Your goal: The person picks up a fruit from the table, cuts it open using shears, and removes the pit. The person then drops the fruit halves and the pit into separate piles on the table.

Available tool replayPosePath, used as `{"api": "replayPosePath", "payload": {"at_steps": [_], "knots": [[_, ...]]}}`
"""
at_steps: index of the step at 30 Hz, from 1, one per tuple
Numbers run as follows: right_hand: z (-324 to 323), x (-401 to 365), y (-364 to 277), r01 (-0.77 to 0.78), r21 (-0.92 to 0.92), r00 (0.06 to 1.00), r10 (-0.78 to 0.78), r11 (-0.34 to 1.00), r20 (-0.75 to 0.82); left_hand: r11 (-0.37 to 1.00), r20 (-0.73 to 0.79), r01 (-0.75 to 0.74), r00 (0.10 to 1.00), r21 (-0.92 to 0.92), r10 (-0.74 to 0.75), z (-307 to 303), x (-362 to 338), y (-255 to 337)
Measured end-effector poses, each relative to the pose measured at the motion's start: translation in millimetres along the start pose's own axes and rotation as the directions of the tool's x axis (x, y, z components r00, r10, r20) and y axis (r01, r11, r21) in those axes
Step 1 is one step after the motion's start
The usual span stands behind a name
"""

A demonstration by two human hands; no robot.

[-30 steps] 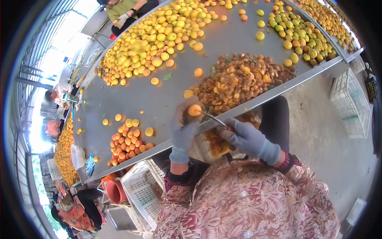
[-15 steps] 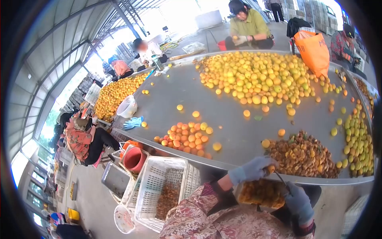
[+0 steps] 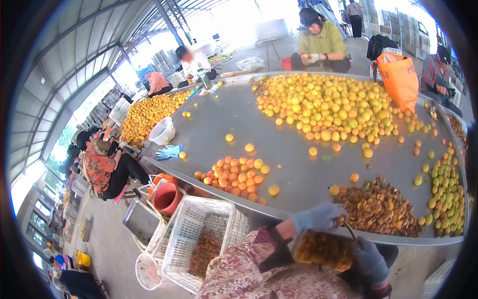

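My left hand (image 3: pixel 321 217), in a grey-blue glove, pinches a small orange-brown fruit (image 3: pixel 340 221) at the table's front edge. Closed round a thin curved metal tool (image 3: pixel 350 230), my gloved right hand (image 3: pixel 371 260) is low at the right, and the tool's far end reaches toward the fruit. Below both hands is a container of wet brown-orange pieces (image 3: pixel 324 250). A heap of brown pieces (image 3: pixel 381 209) lies on the metal table (image 3: pixel 294 184) just beyond them.
Yellow fruit (image 3: pixel 328 104), orange fruit (image 3: pixel 234 174) and green fruit (image 3: pixel 443 189) lie in piles. An orange bag (image 3: pixel 398 82) stands at the far right. White baskets (image 3: pixel 199 239) and a red bucket (image 3: pixel 167 198) are at the left. Several people sit around.
The view has shifted slightly, so the table and far people appear lower. My left hand still holds the fruit, and the tool in my right hand has changed angle.
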State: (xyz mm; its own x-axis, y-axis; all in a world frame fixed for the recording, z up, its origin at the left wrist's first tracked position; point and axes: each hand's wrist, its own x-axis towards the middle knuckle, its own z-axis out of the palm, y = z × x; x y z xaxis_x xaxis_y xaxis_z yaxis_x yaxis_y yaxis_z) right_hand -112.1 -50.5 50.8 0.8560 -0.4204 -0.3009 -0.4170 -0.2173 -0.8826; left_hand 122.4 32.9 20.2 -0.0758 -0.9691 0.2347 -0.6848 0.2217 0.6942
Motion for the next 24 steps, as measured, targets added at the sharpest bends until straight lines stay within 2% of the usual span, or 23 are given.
{"api": "replayPosePath", "payload": {"at_steps": [1,2,3,4,5,6,7,8,9,10,12,13,15,18,20,21,22,23,24], "knots": [[3,5,6,0.078,0.086,0.997,-0.077,0.993,-0.011,1.000,-0.003,-0.005,1.000,0.003,0.005,2,0,-5],[7,5,7,0.082,0.084,0.997,-0.082,0.993,-0.013,0.980,0.025,0.118,0.993,-0.158,-0.116,8,-3,-13],[19,0,-10,0.000,0.190,0.997,0.014,0.982,-0.074,0.919,0.073,0.242,0.970,-0.311,-0.231,14,-6,-17],[26,-2,-20,-0.073,0.300,0.986,0.115,0.951,-0.124,0.920,0.075,0.241,0.970,-0.307,-0.229,17,-6,-15],[28,-2,-19,-0.177,0.464,0.974,0.222,0.868,-0.043,0.814,0.035,0.266,0.956,-0.517,-0.291,22,-5,-13],[28,0,-11,-0.178,0.467,0.973,0.224,0.866,-0.045,0.661,0.013,0.264,0.933,-0.703,-0.359,27,-5,-10],[29,6,1,-0.098,0.369,0.980,0.154,0.924,-0.125,0.658,0.019,0.266,0.934,-0.704,-0.357,35,-5,-7],[28,10,7,-0.019,0.257,0.978,0.072,0.966,-0.197,0.422,0.000,0.171,0.927,-0.890,-0.376,42,-2,-4],[28,12,5,-0.015,0.253,0.977,0.068,0.967,-0.201,0.150,-0.015,0.049,0.917,-0.987,-0.398,48,2,-3],[29,14,0,-0.001,0.197,0.967,0.051,0.980,-0.250,0.153,-0.020,0.044,0.919,-0.987,-0.394,56,6,-3],[29,18,0,0.010,0.139,0.954,0.033,0.990,-0.299,-0.185,-0.053,-0.155,0.885,-0.970,-0.463,69,13,1],[30,23,5,0.031,0.154,0.948,0.020,0.988,-0.319,-0.185,-0.053,-0.154,0.885,-0.971,-0.463,72,16,4],[32,27,7,0.051,0.170,0.941,0.010,0.984,-0.338,-0.344,-0.046,-0.198,0.913,-0.918,-0.405,79,19,11],[32,27,12,0.032,0.117,0.921,0.016,0.993,-0.390,-0.336,-0.068,-0.188,0.939,-0.923,-0.338,80,22,13],[37,33,35,0.041,0.205,0.912,0.047,0.978,-0.406,-0.309,-0.048,-0.169,0.930,-0.936,-0.363,85,24,8],[40,35,39,0.039,0.204,0.913,0.048,0.978,-0.406,-0.282,-0.030,-0.150,0.920,-0.948,-0.390,89,24,4],[44,38,41,0.021,0.127,0.907,0.035,0.992,-0.419,-0.283,-0.030,-0.151,0.920,-0.947,-0.391,94,22,1],[45,38,43,0.001,0.049,0.901,0.021,0.999,-0.433,-0.390,0.030,-0.134,0.922,-0.911,-0.386,100,21,-1],[44,37,39,0.000,0.048,0.899,0.021,0.999,-0.437,-0.491,0.090,-0.114,0.923,-0.864,-0.373,101,21,0]]}}
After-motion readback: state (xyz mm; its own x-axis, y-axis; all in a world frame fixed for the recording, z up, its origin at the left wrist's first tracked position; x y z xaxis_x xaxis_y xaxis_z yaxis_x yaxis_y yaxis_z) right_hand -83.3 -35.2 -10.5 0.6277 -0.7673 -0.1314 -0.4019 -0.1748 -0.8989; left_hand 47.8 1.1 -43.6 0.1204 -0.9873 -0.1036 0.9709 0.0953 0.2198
